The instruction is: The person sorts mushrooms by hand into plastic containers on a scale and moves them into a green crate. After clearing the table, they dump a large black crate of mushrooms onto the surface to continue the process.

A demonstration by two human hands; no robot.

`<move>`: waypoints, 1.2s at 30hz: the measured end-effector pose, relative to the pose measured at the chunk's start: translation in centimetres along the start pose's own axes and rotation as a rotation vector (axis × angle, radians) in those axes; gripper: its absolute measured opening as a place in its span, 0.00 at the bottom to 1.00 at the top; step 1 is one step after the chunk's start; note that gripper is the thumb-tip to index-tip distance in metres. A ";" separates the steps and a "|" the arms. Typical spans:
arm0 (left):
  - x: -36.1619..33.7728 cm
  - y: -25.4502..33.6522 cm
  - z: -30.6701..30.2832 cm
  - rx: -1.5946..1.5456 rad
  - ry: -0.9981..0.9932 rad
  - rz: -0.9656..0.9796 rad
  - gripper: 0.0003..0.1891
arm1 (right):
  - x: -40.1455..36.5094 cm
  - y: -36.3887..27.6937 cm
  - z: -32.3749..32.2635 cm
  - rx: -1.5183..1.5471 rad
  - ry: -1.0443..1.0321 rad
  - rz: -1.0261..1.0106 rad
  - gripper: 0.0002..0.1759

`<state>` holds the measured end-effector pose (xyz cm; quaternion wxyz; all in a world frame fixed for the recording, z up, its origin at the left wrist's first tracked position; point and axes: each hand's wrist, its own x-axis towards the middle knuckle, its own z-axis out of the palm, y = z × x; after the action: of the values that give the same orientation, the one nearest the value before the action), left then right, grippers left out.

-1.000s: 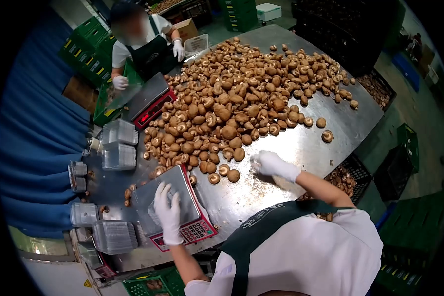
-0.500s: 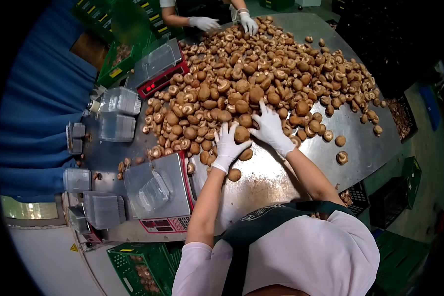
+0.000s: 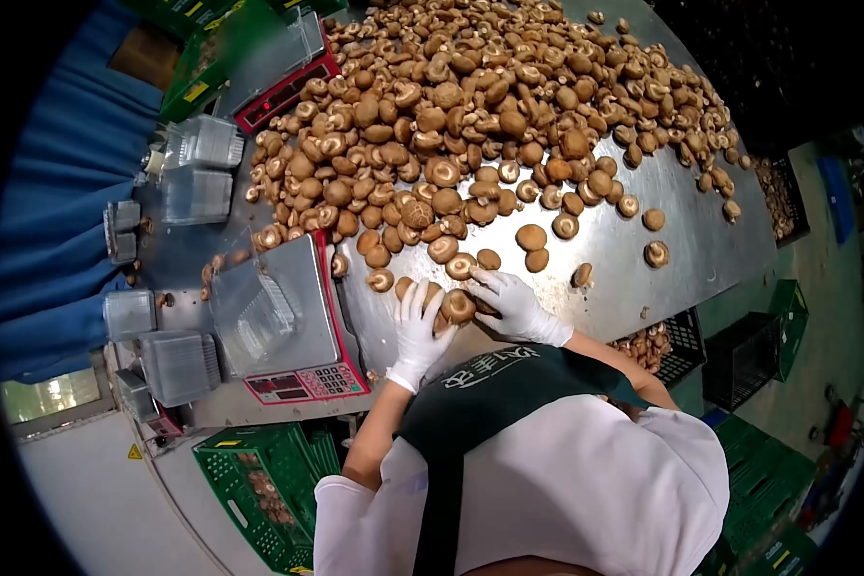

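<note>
In white gloves, both my hands are low on the metal table by its near edge. My left hand (image 3: 419, 336) curls over the left side of a small cluster of brown mushrooms, fingers pressed against them. From the other side, my right hand (image 3: 516, 309) cups the same cluster, its fingertips on the caps. One mushroom (image 3: 458, 307) shows between the two hands; others are partly hidden under the fingers. Farther up lies a large heap of mushrooms (image 3: 470, 96), with loose ones (image 3: 533, 237) scattered at its near side.
To the left, a red-edged scale (image 3: 326, 317) carries a clear plastic tray (image 3: 259, 322). Stacked clear containers (image 3: 178, 370) stand along the table's left edge. A second scale (image 3: 288, 91) is farther back. Green crates (image 3: 259, 499) and a black crate of mushrooms (image 3: 682, 350) sit below the table.
Both hands have drawn back from the heap towards my body, bringing several mushrooms along. More bare metal shows before the heap. The view has tilted down; the other person's gloved hands are out of sight.
</note>
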<state>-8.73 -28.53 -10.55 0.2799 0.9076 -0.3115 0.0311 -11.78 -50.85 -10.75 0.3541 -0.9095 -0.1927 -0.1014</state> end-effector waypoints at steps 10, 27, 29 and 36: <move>3.3 -0.5 -3.3 -0.041 0.121 -0.146 0.43 | 5.8 4.0 -4.1 -0.023 0.387 0.194 0.23; 0.1 0.2 -1.3 0.261 -0.151 -0.207 0.38 | 1.0 -1.3 -1.9 -0.189 -0.056 0.060 0.22; -1.8 0.6 -1.9 0.207 -0.156 -0.191 0.36 | -0.2 -1.2 -2.7 -0.105 0.011 0.070 0.22; -1.9 -1.1 -2.8 0.130 0.056 -0.237 0.39 | -5.2 3.3 -9.4 -0.417 0.352 0.542 0.25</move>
<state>-9.28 -25.33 -9.17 0.2310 0.9530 -0.1913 0.0433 -15.52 -60.94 -7.58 0.2032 -0.9486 0.1433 -0.1958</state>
